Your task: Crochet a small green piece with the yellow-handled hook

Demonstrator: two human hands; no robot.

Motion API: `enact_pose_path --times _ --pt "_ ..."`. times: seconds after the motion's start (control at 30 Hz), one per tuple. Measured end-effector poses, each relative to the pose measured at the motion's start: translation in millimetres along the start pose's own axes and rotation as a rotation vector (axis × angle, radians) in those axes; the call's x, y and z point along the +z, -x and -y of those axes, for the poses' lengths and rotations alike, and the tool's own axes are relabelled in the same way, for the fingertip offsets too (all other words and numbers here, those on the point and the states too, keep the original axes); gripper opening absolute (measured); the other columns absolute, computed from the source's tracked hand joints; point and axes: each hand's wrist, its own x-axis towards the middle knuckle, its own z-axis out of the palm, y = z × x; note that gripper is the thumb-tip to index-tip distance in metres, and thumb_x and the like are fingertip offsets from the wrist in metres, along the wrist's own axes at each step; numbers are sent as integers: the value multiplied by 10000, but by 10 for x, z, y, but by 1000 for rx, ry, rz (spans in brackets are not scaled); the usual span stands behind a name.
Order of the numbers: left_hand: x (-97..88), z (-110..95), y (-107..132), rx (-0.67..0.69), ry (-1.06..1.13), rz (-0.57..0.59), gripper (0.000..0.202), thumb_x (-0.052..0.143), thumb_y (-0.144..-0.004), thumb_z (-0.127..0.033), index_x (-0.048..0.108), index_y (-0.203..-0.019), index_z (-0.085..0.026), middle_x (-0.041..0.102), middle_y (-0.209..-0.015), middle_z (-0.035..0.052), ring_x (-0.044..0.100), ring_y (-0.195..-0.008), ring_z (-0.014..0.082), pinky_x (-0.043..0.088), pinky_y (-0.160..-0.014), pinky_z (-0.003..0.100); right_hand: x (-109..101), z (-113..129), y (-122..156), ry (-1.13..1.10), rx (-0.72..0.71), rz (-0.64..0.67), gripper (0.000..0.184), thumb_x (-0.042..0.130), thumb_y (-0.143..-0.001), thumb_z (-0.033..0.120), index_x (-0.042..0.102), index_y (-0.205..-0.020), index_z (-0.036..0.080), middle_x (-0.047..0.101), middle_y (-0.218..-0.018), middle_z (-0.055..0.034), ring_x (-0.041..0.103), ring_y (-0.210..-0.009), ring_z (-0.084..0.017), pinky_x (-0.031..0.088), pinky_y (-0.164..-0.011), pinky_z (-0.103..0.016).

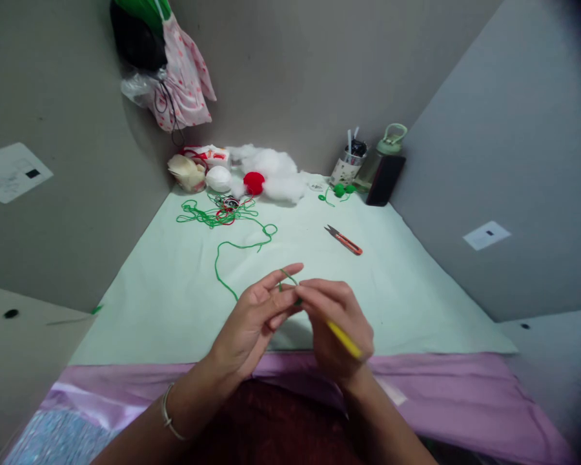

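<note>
Over the near part of the table my left hand point(246, 326) pinches a small dark green crochet piece point(299, 301) between thumb and fingers. Green yarn point(217, 261) runs from the tangle on the table to this hand and passes over its raised index finger. My right hand point(339, 316) is closed around a crochet hook point(345, 339) with a yellow handle, its fingertips meeting those of the left hand. The hook's tip is hidden at the green piece. Both hands hide most of the work.
Thread snips point(343, 240) with orange handles lie beyond my right hand. At the back are a green yarn tangle point(208, 213), white stuffing point(281, 174), a red ball point(254, 183), small green pieces point(339, 190), a cup point(346, 169), a bottle point(374, 165) and a phone point(386, 181). Grey partitions enclose the table.
</note>
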Motion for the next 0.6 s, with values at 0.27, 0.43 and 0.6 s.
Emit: enact_pose_path --times 0.27,0.43,0.6 --pt "36 43 -15 174 -62 -96 528 880 -778 -206 747 -1287 -248 647 -850 -26 554 -777 91 466 -787 202 78 -26 -35 -165 196 -50 223 659 -974 172 809 -1051 317 730 -944 -49 684 -827 -200 576 -702 -364" --pt "-22 -8 -32 -50 94 12 407 878 -787 -238 797 -1178 -165 592 -777 -36 462 -618 46 521 -900 284 52 -29 -11 -122 124 -92 278 647 -967 124 803 -1096 315 739 -943 -49 680 -855 -202 567 -734 -369" --pt "-24 -24 -4 126 -62 -56 428 885 -772 -205 802 -1189 -257 635 -861 -24 572 -818 102 480 -885 242 39 -15 -137 -466 322 -71 190 631 -999 200 799 -987 288 716 -860 -23 636 -755 -168 530 -664 -329"
